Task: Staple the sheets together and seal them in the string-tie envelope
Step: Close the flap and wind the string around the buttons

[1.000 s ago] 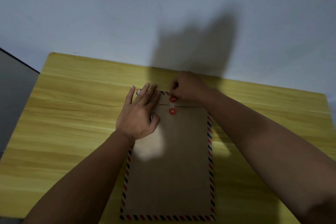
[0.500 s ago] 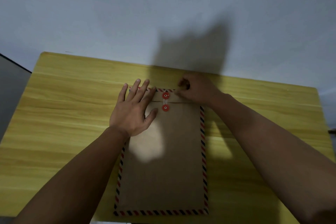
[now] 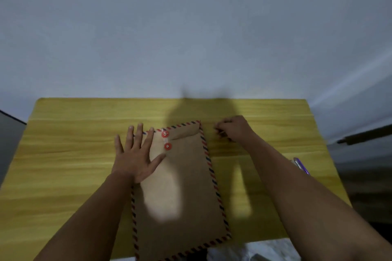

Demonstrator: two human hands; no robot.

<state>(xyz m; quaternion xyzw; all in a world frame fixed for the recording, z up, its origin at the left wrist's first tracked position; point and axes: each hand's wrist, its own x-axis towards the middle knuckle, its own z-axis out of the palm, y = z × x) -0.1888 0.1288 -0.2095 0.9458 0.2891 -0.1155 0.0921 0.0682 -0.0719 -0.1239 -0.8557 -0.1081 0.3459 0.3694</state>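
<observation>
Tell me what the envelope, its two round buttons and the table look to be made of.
Envelope: matte brown kraft paper, with a printed red and blue striped border. Buttons: red discs, probably card or plastic; too small to tell. Table: yellow wood-grain surface, likely laminate, with a slight sheen.

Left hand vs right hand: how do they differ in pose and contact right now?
The left hand lies flat with fingers spread, pressing on the envelope; the right hand has its fingers curled. The left hand rests on the envelope's upper left part, while the right hand sits off its right edge, over the table. Whether the right hand pinches the string cannot be told. Both are bare.
</observation>
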